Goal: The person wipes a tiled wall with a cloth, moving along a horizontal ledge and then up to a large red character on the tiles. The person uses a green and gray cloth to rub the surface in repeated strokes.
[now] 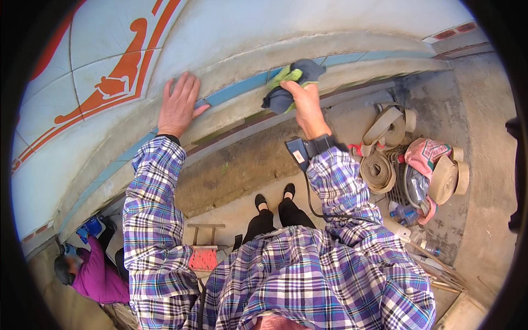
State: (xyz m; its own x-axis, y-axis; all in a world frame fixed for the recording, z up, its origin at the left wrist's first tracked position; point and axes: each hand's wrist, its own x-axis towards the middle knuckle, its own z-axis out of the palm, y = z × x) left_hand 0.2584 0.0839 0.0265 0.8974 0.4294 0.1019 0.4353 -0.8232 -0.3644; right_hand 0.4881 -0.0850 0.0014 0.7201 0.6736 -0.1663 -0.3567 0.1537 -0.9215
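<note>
My right hand grips a bunched cloth, dark grey with lime-green parts, pressed against the ledge with the strip of blue tiles. To its left, my left hand lies flat with spread fingers on the pale ledge, its thumb reaching onto the blue strip. It holds nothing. White wall tiles with a red-orange painted pattern rise beyond the left hand. A black strap with a small dark device and a cable sits on my right wrist.
At right on the ground lie rolled flat hoses, a pink bag, plastic bottles and wooden sticks. A small stool with red webbing stands at lower left. Beyond it, a person in a purple top crouches near a blue container.
</note>
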